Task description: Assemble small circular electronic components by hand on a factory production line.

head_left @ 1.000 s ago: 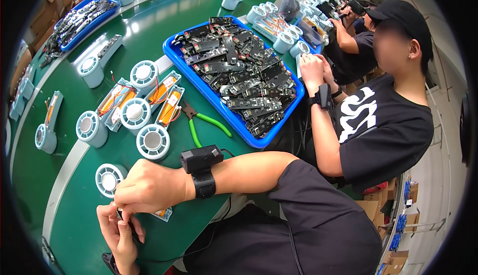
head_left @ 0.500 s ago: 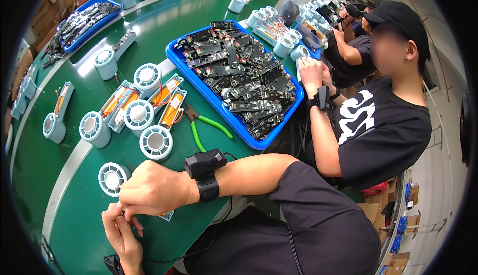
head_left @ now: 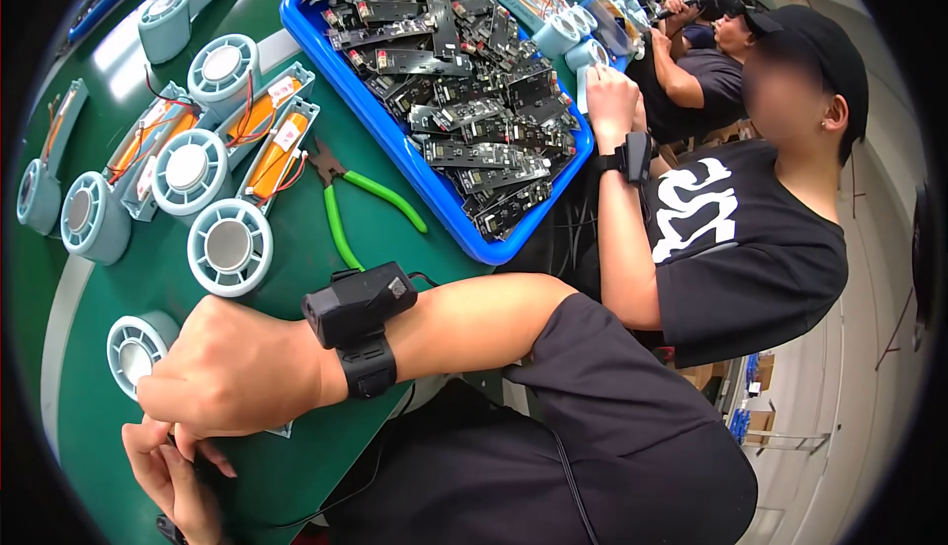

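My right hand [head_left: 232,367] reaches in from the right with its back up and its fingers curled in a pinch. Just below it, my left hand [head_left: 168,471] has thumb and fingers drawn together, close against the right fingertips. Whatever sits between the fingertips is hidden. A light-blue round unit with a slotted ring face [head_left: 136,355] lies right beside my right knuckles, partly covered by them. Under my right wrist a small light-blue corner [head_left: 284,430] peeks out. Farther off lie green-handled cutting pliers [head_left: 341,199], spread apart on the green table [head_left: 326,367].
A blue tray [head_left: 395,158] heaped with black circuit boards stands beyond the pliers. Several light-blue units [head_left: 230,246] with orange batteries and red wires lie at left. At right a co-worker in a black cap [head_left: 691,199] handles a light-blue unit. A thin black cable [head_left: 380,446] trails past my arm.
The view has shifted nearer, so the table things and both hands appear farther left and mostly larger. My hands stay together in the same pinch.
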A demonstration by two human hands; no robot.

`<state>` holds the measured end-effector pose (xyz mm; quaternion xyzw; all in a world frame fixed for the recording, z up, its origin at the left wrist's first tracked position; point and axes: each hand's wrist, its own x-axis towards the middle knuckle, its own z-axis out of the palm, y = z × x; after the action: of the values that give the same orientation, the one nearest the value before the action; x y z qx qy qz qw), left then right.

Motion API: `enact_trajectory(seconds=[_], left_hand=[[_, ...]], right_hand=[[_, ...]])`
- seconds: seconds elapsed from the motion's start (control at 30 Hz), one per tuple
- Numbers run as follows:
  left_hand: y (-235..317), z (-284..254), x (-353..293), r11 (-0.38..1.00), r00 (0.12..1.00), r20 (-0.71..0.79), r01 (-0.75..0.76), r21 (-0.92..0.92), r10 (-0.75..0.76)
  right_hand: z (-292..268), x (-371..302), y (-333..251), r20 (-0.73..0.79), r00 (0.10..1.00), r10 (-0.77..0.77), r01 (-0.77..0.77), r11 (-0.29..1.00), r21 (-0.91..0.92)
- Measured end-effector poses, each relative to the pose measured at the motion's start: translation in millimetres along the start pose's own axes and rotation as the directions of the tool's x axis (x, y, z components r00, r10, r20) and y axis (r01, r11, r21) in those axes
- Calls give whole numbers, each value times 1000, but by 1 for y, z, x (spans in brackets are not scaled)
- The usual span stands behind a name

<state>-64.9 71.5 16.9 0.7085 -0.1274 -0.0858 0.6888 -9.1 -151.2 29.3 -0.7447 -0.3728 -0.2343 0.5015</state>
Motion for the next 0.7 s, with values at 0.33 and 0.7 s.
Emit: enact_trajectory(seconds=[0.33,0.7], left_hand=[[36,22,4,998,996,63,62,-6,-61],[30,36,0,978,977,-100,-175,115,186]], right_hand=[[-13,5,-9,65,998,-2,-9,986,167],[-30,5,-31,191,916,353,-400,845,355]])
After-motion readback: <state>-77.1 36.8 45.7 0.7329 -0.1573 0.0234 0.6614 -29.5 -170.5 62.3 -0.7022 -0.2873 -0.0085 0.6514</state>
